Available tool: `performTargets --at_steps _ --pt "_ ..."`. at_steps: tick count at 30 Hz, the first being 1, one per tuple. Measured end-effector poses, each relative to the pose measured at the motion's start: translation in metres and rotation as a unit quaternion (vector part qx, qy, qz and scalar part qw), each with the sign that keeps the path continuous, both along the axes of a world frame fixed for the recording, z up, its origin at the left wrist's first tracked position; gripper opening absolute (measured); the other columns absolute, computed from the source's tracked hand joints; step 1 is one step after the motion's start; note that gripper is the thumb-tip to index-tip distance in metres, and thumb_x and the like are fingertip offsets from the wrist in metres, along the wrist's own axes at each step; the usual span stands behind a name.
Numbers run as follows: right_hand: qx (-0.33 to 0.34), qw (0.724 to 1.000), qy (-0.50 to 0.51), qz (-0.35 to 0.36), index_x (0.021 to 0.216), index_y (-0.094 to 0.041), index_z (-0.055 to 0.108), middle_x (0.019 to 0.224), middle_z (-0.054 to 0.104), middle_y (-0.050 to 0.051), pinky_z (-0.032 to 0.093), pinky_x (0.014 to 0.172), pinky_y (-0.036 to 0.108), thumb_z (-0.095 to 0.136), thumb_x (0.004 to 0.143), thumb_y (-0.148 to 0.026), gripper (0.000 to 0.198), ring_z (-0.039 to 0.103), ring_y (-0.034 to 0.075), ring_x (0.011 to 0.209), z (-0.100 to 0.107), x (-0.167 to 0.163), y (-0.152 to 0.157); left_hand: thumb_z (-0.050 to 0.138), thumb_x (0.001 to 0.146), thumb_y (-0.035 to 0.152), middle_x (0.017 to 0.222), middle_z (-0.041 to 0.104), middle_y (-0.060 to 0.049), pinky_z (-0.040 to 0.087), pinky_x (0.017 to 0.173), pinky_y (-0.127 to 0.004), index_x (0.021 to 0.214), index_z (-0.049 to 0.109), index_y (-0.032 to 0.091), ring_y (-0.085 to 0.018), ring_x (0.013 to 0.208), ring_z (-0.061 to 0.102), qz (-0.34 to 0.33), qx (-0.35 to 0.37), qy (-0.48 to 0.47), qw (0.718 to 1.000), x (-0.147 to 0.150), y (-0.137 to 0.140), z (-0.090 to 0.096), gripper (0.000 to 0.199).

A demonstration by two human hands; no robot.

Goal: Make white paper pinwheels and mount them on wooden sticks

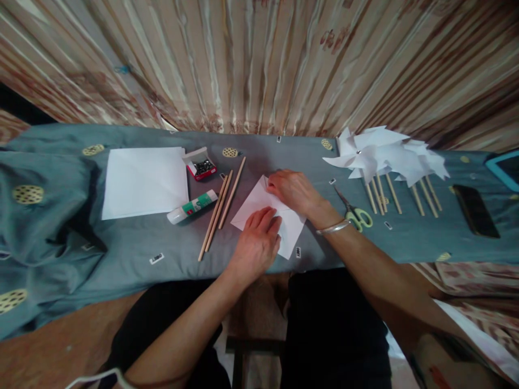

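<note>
A square sheet of white paper (pixel 290 235) with crease lines lies turned cornerwise on the cloth in front of me. My left hand (pixel 258 242) rests on its near left part, fingers lying on the surface and slightly bent. At the far corner my right hand (pixel 292 190), a bangle on its wrist, has its fingers curled together on the paper's edge; the fingertips are partly hidden. Just left of the sheet lie several thin wooden sticks (pixel 217 213). A pair of scissors (pixel 357 216) with pale green handles sits right of my right wrist.
On the left are a stack of white paper (pixel 144 181), an open small box of metal pins (pixel 201 166) and a glue stick (pixel 192 207). Several white paper pinwheels (pixel 381 151) on sticks lie right, beside a dark phone (pixel 475 210). A curtain (pixel 259 65) hangs behind the grey cloth (pixel 133 246).
</note>
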State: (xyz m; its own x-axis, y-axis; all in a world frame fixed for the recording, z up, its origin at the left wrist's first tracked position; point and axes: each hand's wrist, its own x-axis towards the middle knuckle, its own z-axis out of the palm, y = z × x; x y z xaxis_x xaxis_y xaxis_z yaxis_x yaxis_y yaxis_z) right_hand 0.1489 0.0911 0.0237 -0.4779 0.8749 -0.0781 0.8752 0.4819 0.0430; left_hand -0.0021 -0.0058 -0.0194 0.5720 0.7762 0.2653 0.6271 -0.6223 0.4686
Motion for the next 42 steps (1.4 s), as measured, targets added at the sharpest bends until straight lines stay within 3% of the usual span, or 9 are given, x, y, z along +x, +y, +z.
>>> performTargets --at_steps 13,23,30,36,42 --pt "0.007 0.999 0.018 -0.027 0.102 -0.010 0.070 0.103 0.075 0.018 0.045 0.079 0.035 0.056 0.096 -0.025 0.021 0.068 0.028 0.097 -0.002 -0.005 0.023 0.052 0.091 0.018 0.136 0.057 -0.020 0.045 0.107 -0.055 0.125 0.059 0.010 -0.034 0.133 0.049 -0.001 -0.007 -0.004 1.000 0.001 0.000 -0.001 0.035" --pt "0.018 0.998 0.041 -0.049 0.102 -0.013 0.070 0.104 0.076 0.016 0.044 0.080 0.034 0.058 0.095 -0.025 0.019 0.067 0.025 0.093 -0.007 -0.004 0.033 0.052 0.091 0.017 0.137 0.057 -0.020 0.045 0.107 -0.057 0.125 0.059 0.011 -0.034 0.133 0.049 -0.005 -0.018 -0.010 1.000 -0.001 0.000 -0.001 0.035" --pt "-0.008 0.981 0.135 -0.136 0.099 -0.015 0.074 0.100 0.077 0.012 0.044 0.077 0.032 0.056 0.094 -0.031 0.024 0.068 0.025 0.090 -0.007 -0.001 0.040 0.053 0.091 0.017 0.134 0.058 -0.022 0.045 0.110 -0.053 0.125 0.059 0.004 -0.035 0.132 0.048 -0.005 -0.011 -0.006 1.000 -0.001 -0.001 0.000 0.037" --pt "0.032 0.938 0.272 -0.214 0.099 -0.017 0.074 0.095 0.078 0.006 0.048 0.078 0.029 0.051 0.095 -0.025 0.024 0.070 0.020 0.084 -0.004 0.027 -0.001 0.051 0.093 0.021 0.140 0.054 -0.019 0.042 0.112 -0.054 0.130 0.054 0.011 -0.033 0.137 0.045 -0.010 -0.020 -0.033 0.999 -0.005 0.001 -0.001 0.038" --pt "0.031 0.930 0.299 -0.213 0.098 -0.017 0.073 0.099 0.076 0.007 0.051 0.083 0.031 0.058 0.091 -0.025 0.018 0.069 0.020 0.087 -0.012 0.038 -0.066 0.046 0.096 0.021 0.142 0.054 -0.018 0.038 0.115 -0.053 0.131 0.054 0.010 -0.031 0.138 0.043 0.044 0.021 -0.035 0.998 -0.021 0.018 0.002 0.038"
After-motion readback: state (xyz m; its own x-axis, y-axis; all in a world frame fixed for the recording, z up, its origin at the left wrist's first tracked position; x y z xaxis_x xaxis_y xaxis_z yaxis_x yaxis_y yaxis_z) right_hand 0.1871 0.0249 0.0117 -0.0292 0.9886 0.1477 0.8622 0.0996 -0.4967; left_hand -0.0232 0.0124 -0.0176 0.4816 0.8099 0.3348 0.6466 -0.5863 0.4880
